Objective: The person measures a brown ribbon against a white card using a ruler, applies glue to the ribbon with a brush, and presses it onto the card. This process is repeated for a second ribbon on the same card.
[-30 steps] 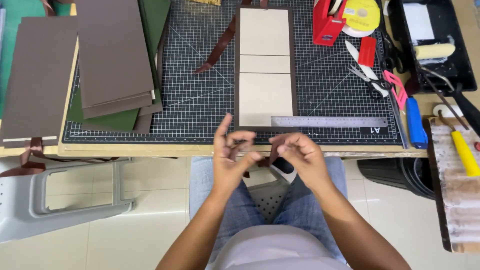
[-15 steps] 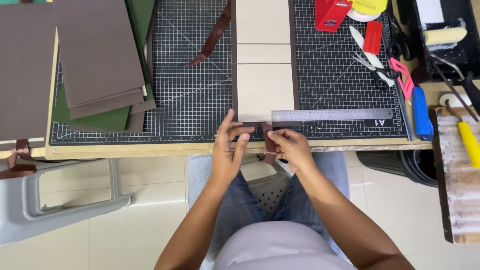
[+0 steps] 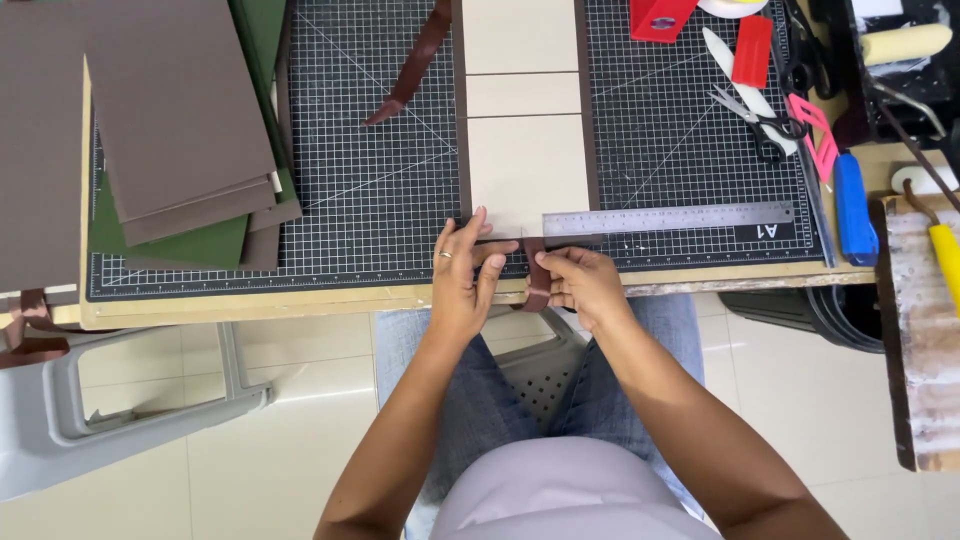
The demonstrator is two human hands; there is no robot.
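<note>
At the frame's centre, the right hand (image 3: pixel 583 287) pinched a brown ribbon strip (image 3: pixel 537 274) against the cream board's (image 3: pixel 522 170) lower edge, while the left hand (image 3: pixel 462 275) pressed flat beside it, grasping nothing, below the steel ruler (image 3: pixel 668 218).

Single head-worn view, looking straight down (close range) over cutting mat (image 3: pixel 380 190), lap

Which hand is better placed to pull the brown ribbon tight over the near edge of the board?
Right, probably. The right hand already pinches the brown ribbon where it hangs over the table edge. The left hand lies flat, fingertips pressing the board near its edge beside the ruler.
</note>
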